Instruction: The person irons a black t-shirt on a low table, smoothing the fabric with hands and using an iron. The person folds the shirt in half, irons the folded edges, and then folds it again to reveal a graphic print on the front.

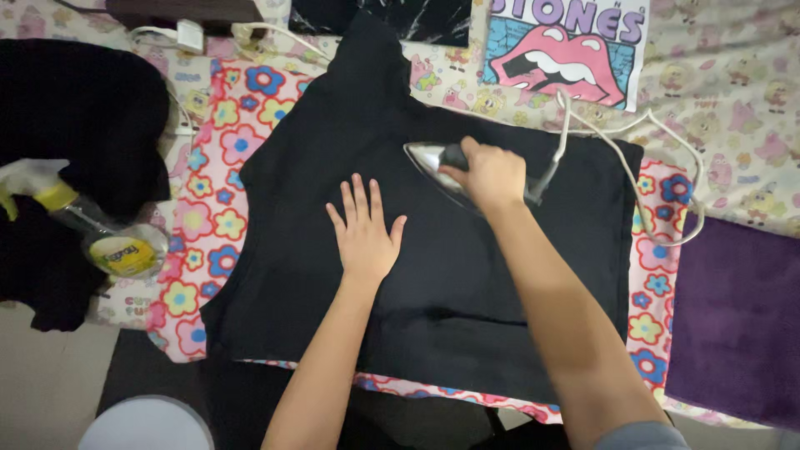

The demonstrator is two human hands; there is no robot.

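Observation:
A black garment (467,292) lies spread flat over a flower-patterned cloth (208,217). My left hand (364,229) rests flat on the garment near its middle, fingers apart, holding nothing. Just to its right, my right hand (492,173) grips the dark handle of a silver clothes iron (429,158). The iron sits on the garment with its pointed tip facing left. A white cord (633,162) runs from the iron's back and loops to the right.
A clear spray bottle (92,225) with a yellow label lies at the left on dark clothing (75,108). A purple cloth (737,317) lies at the right. A printed shirt (567,46) with a lips picture lies at the top. A white plug (190,35) sits top left.

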